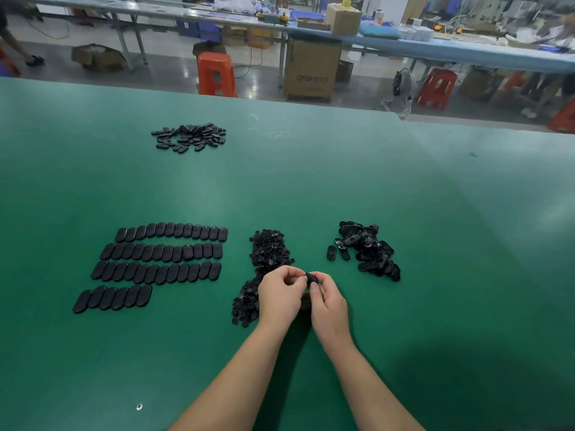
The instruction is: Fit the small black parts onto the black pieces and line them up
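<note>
Over the green desk (311,181) both hands meet: the right hand (326,301) pinches a black oval piece (311,279) at its fingertips, and the left hand (281,293) closes its grip against the same piece from the other side (whether a small part sits between those fingers, I cannot tell). The small black parts (269,251) lie just beyond the left hand; the unfitted pieces (367,248) lie beyond the right; the finished rows (161,262) stretch away leftward, the nearest row short.
</note>
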Demonstrator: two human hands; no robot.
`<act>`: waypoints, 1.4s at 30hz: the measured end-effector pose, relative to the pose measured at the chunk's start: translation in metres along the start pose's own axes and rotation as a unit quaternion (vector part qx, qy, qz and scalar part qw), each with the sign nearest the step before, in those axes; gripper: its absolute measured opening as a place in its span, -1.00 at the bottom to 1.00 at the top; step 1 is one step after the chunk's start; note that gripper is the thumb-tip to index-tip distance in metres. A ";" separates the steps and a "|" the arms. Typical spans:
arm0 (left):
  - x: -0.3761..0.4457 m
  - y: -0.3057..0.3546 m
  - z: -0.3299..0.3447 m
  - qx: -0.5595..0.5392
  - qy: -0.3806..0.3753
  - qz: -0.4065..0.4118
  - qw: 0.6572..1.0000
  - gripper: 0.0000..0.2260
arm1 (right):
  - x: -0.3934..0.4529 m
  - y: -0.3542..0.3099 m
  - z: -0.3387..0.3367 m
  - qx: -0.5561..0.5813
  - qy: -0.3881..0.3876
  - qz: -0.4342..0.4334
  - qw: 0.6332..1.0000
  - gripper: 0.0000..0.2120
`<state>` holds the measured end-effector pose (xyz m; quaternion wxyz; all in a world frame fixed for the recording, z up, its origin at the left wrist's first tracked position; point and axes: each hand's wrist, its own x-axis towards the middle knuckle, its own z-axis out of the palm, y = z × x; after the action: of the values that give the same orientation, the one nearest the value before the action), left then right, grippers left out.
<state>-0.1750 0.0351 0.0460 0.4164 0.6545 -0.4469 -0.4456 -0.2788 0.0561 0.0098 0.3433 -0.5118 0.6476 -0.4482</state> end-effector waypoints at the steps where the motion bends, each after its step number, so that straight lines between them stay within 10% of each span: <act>1: 0.000 0.000 0.000 -0.001 0.000 -0.001 1.000 -0.90 | 0.000 0.000 0.000 0.000 0.000 0.000 1.000 -0.79; 18: 0.000 -0.005 0.006 -0.031 0.011 -0.011 0.999 -0.88 | 0.000 -0.001 0.000 0.011 0.009 0.015 1.000 -0.75; 42: -0.010 -0.012 0.007 0.164 0.068 0.191 0.965 -0.93 | 0.002 0.003 0.000 0.025 -0.012 0.019 0.999 -0.81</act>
<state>-0.1815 0.0470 0.0347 0.4100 0.6448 -0.6015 -0.2332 -0.2803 0.0548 0.0066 0.3724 -0.4962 0.6413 -0.4514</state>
